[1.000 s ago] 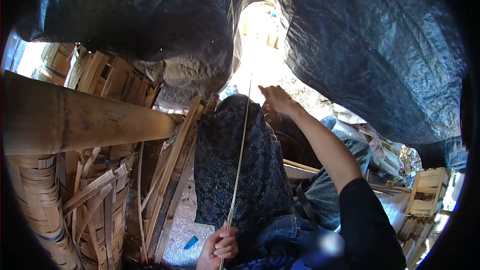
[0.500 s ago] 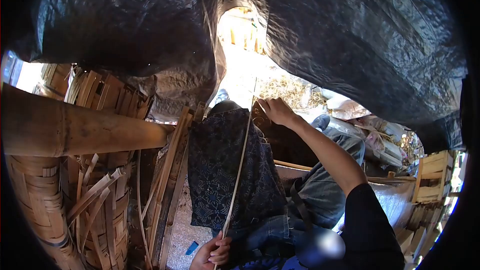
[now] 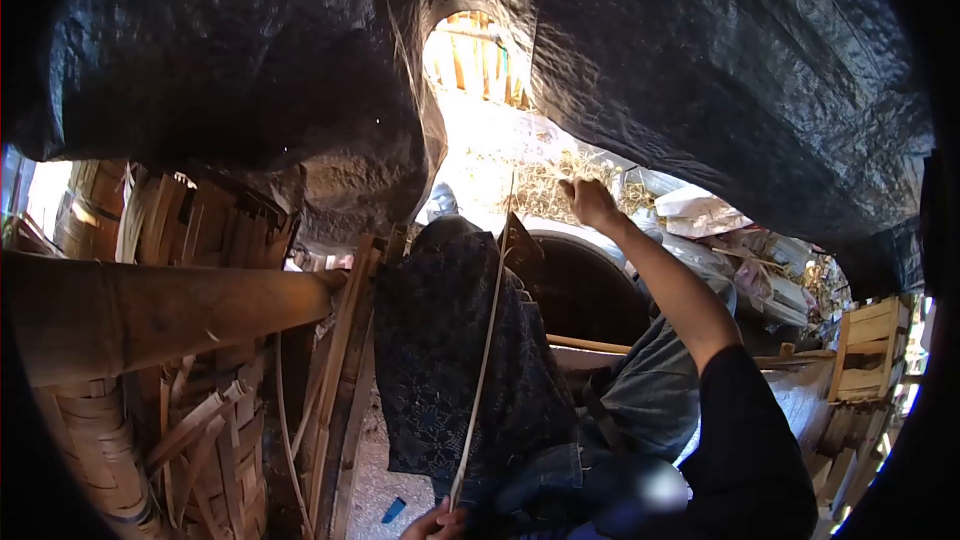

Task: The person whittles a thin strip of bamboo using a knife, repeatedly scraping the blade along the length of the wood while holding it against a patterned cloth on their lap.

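A long, thin, pale strip (image 3: 484, 350), which looks like bamboo, runs up over the dark patterned cloth (image 3: 430, 380) on my leg. My left hand (image 3: 436, 522) is closed around its lower end at the bottom edge of the view. My right hand (image 3: 592, 202) is raised beyond the knee, to the right of the strip's far end and apart from it. Its fingers are curled closed; whether something thin is between them I cannot make out. Below that hand lies a dark round hollow thing (image 3: 585, 290).
A thick bamboo pole (image 3: 170, 315) juts in from the left above woven bamboo baskets (image 3: 105, 450). Upright slats (image 3: 335, 410) stand beside my leg. Black plastic sheeting (image 3: 720, 90) hangs overhead. A small blue piece (image 3: 394, 510) lies on the floor, and a wooden crate (image 3: 868, 350) stands at right.
My right hand has left the strip and moved right and slightly up. My left hand still holds the strip, now lower in view. The whole view has shifted a little.
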`<state>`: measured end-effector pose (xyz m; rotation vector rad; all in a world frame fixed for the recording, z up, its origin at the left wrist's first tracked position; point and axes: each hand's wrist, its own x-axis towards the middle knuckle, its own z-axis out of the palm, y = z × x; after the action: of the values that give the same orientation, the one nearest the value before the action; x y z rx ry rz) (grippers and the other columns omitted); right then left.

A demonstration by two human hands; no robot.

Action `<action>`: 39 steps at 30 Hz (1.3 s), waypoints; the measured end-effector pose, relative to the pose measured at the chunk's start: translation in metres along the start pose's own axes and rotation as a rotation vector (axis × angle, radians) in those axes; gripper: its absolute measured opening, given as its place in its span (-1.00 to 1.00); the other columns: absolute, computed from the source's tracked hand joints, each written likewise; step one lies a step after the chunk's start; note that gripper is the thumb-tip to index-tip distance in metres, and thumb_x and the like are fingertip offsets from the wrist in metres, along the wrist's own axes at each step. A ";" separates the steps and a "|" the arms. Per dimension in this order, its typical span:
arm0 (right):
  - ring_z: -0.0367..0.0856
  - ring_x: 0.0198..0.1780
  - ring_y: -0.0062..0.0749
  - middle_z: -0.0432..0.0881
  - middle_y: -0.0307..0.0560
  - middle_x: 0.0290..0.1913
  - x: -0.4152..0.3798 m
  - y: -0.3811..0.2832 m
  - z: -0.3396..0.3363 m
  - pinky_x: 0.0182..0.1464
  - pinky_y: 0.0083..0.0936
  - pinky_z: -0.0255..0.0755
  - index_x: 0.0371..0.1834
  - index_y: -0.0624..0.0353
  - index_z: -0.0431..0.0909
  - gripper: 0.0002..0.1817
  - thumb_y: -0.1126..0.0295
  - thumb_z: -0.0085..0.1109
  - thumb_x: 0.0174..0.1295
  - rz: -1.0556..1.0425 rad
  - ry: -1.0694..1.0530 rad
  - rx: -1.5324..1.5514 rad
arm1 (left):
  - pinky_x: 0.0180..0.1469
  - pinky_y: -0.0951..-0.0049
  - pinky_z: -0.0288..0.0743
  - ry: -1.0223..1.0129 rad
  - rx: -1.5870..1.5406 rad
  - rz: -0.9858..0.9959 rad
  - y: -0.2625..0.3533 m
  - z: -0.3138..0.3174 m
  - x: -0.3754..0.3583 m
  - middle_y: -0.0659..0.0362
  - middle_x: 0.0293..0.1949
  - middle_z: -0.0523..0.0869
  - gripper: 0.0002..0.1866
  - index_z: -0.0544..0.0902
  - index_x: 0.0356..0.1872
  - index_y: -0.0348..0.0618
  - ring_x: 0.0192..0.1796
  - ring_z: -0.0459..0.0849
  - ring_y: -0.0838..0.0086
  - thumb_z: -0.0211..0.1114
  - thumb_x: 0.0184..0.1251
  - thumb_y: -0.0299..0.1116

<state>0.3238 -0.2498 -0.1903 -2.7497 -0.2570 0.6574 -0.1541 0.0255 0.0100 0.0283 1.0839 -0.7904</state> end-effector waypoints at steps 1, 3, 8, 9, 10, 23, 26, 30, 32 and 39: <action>0.56 -0.32 -0.02 0.53 0.23 -0.45 -0.010 0.005 0.012 -0.35 -0.29 0.40 -0.14 0.27 0.54 -0.54 0.10 -0.25 0.39 -0.035 0.044 0.067 | -0.79 0.65 0.05 -0.075 0.156 0.079 0.005 0.010 0.000 0.37 -0.75 0.24 -0.63 0.36 -0.51 -0.01 -0.81 0.17 0.65 -0.07 0.44 -0.02; 0.52 -0.22 0.22 0.55 0.26 -0.44 -0.055 -0.015 0.005 -0.06 -0.08 0.34 -0.26 0.32 0.53 -0.36 -0.07 -0.39 0.40 -0.015 0.040 0.278 | -0.77 0.67 0.01 -0.141 -0.008 -0.018 0.021 0.038 0.006 0.38 -0.76 0.22 -0.63 0.34 -0.51 0.00 -0.81 0.13 0.68 -0.10 0.46 -0.03; 0.44 -0.55 -0.05 0.42 0.09 -0.64 -0.134 -0.056 -0.009 -0.39 -0.19 0.34 -0.48 0.32 0.39 -0.39 -0.02 -0.43 0.44 -0.222 0.042 0.482 | -0.66 0.65 0.05 -0.144 0.063 0.027 0.050 0.067 0.026 0.39 -0.67 0.22 -0.62 0.36 -0.45 0.00 -0.71 0.13 0.67 -0.13 0.46 0.03; 0.31 -0.69 -0.28 0.33 0.03 -0.71 -0.146 -0.061 -0.007 -0.57 -0.29 0.25 -0.48 0.30 0.36 -0.46 0.06 -0.36 0.45 -0.257 -0.048 0.507 | -0.66 0.63 0.06 -0.027 0.175 0.094 0.054 0.078 0.031 0.38 -0.66 0.22 -0.61 0.37 -0.43 -0.01 -0.68 0.14 0.66 -0.14 0.45 0.05; 0.31 -0.72 -0.41 0.36 0.03 -0.70 -0.168 -0.081 -0.020 -0.63 -0.31 0.23 -0.50 0.29 0.35 -0.50 0.08 -0.27 0.44 -0.386 0.000 0.588 | -0.66 0.63 0.06 -0.024 0.187 0.091 0.059 0.084 0.035 0.38 -0.66 0.22 -0.61 0.37 -0.43 -0.01 -0.68 0.14 0.66 -0.14 0.45 0.05; 0.50 -0.68 0.04 0.43 0.11 -0.78 -0.223 -0.136 0.004 -0.61 -0.21 0.37 -0.61 0.25 0.40 -0.54 0.10 0.00 0.32 -0.583 -0.065 0.326 | -0.67 0.64 -0.13 -0.025 0.452 0.279 0.084 0.107 0.062 0.45 -0.66 0.15 -0.61 0.32 -0.45 0.07 -0.72 -0.01 0.70 -0.24 0.48 0.07; 0.51 -0.68 0.05 0.44 0.11 -0.78 -0.222 -0.142 0.003 -0.62 -0.21 0.38 -0.65 0.25 0.40 -0.50 0.07 0.00 0.32 -0.538 -0.032 0.273 | -0.69 0.64 -0.12 -0.056 0.417 0.230 0.085 0.105 0.063 0.45 -0.68 0.15 -0.60 0.32 -0.48 0.11 -0.74 -0.01 0.70 -0.23 0.47 0.08; 0.52 -0.67 0.05 0.45 0.13 -0.77 -0.213 -0.144 0.004 -0.62 -0.21 0.38 -0.67 0.25 0.40 -0.48 0.06 -0.01 0.32 -0.496 -0.049 0.270 | -0.70 0.64 -0.14 -0.053 0.433 0.245 0.083 0.108 0.061 0.46 -0.70 0.11 -0.60 0.30 -0.49 0.11 -0.75 -0.03 0.71 -0.24 0.48 0.07; 0.52 -0.67 0.06 0.45 0.14 -0.77 -0.210 -0.143 0.004 -0.63 -0.18 0.38 -0.68 0.25 0.40 -0.47 0.05 -0.03 0.33 -0.499 -0.091 0.309 | -0.70 0.64 -0.16 -0.016 0.466 0.288 0.082 0.111 0.060 0.45 -0.69 0.10 -0.59 0.28 -0.48 0.07 -0.74 -0.05 0.72 -0.26 0.48 0.08; 0.47 -0.69 0.01 0.39 0.10 -0.78 -0.199 -0.139 0.011 -0.65 -0.22 0.33 -0.62 0.23 0.41 -0.56 0.15 -0.03 0.35 -0.581 -0.002 0.194 | -0.70 0.64 -0.16 -0.035 0.428 0.280 0.080 0.108 0.060 0.45 -0.70 0.07 -0.60 0.28 -0.48 0.06 -0.73 -0.06 0.72 -0.25 0.49 0.06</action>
<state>0.1293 -0.1641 -0.0720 -2.3158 -0.8958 0.4902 -0.0097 0.0081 -0.0118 0.5157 0.8378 -0.7521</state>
